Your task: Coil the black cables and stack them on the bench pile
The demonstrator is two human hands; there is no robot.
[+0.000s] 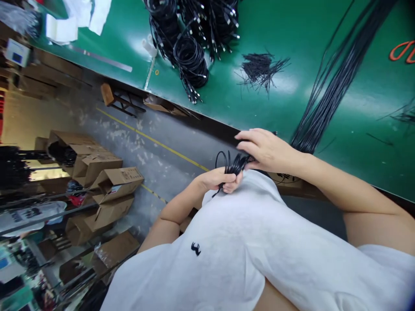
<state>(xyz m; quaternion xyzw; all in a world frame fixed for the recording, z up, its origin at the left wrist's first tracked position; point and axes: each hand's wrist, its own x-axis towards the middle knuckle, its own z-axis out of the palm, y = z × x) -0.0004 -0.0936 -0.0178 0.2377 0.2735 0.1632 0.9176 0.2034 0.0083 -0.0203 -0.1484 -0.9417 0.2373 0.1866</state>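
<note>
My left hand (223, 179) is closed around a coil of black cable (236, 165), held in front of my white shirt; loops stick up above the fist and one end hangs below it. My right hand (264, 149) is just to the right of the coil, its fingers stretched out and apart, with the thumb close against the coil's right side. What lies under that palm is partly hidden. A long bundle of straight black cables (333, 86) runs across the green table (292, 26) and ends at the edge near my right wrist.
Coiled cables with metal plugs (191, 60) are stacked on the table. A pile of short black ties (261, 69) lies right of them, orange-handled scissors (402, 52) at far right. A wooden stool (112, 95) and cardboard boxes (116, 183) stand on the floor to the left.
</note>
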